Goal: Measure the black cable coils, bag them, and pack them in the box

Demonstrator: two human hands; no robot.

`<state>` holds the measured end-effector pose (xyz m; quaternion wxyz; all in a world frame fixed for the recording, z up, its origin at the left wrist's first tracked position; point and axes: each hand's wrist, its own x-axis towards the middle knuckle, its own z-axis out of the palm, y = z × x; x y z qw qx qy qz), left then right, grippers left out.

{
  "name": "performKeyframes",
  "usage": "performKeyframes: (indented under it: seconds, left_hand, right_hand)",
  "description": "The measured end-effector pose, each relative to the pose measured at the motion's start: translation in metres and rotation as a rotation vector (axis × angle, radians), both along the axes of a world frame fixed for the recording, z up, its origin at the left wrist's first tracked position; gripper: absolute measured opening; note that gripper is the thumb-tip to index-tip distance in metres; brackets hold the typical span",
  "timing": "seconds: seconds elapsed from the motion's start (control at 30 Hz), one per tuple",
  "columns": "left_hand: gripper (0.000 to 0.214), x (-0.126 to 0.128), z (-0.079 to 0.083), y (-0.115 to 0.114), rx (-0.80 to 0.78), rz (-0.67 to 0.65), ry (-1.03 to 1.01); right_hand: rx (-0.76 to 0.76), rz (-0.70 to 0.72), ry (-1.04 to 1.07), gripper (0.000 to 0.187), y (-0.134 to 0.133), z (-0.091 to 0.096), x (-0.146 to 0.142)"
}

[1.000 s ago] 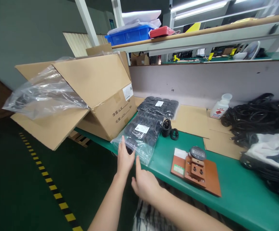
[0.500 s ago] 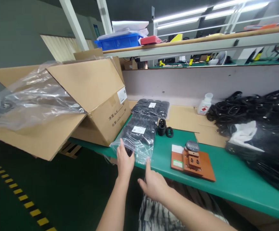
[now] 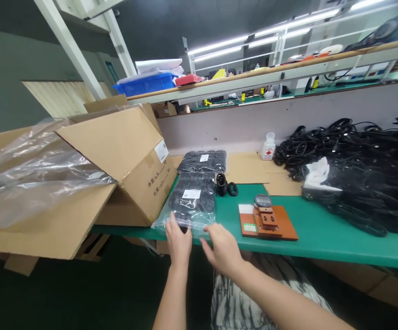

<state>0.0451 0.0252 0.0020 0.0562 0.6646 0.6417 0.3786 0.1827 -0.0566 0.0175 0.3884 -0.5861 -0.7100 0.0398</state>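
Observation:
A clear plastic bag [image 3: 192, 206] with a white label lies flat at the bench's front edge, full of rows of black coiled cables. My left hand [image 3: 179, 245] is at its open mouth, thumb and fingers around a black cable bundle [image 3: 184, 228], mostly hidden by the hand. My right hand [image 3: 222, 247] pinches the bag's near right corner between bent fingers, with the thumb lower and apart. Behind lies a second filled bag [image 3: 204, 161], also labelled. Two loose black cable coils [image 3: 221, 184] stand right of the near bag.
A large open carton [image 3: 144, 183] with a plastic liner stands left. To the right are a brown fixture with a digital gauge [image 3: 263, 200], a white bottle [image 3: 268, 146] and a big heap of black cables [image 3: 353, 169]. A shelf [image 3: 233, 85] runs above the green bench [image 3: 226, 224].
The view has turned to the right. My right index finger, stretched out before, is now bent at the bag's edge. My left hand stays at the bag's mouth with the black bundle.

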Motion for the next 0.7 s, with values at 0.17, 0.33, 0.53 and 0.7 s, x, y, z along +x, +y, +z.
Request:
performKeyframes:
  seconds: [0.17,0.33,0.53,0.7]
  left_hand:
    - [0.066,0.001,0.001,0.002,0.006,-0.006,0.011]
    - [0.065,0.002,0.004,0.003,-0.013,-0.001,0.006]
    - [0.066,0.003,0.014,0.001,-0.069,0.000,-0.020]
    - [0.064,0.016,0.019,-0.012,-0.120,-0.061,-0.046]
  right_hand:
    - [0.109,-0.050,-0.026,0.020,0.030,-0.006,-0.002]
    - [0.196,0.009,-0.053,0.025,0.029,-0.017,0.002]
    - [0.230,-0.002,-0.055,0.017,0.027,-0.012,0.001]
    - [0.247,0.034,-0.027,0.015,0.030,-0.006,0.002]
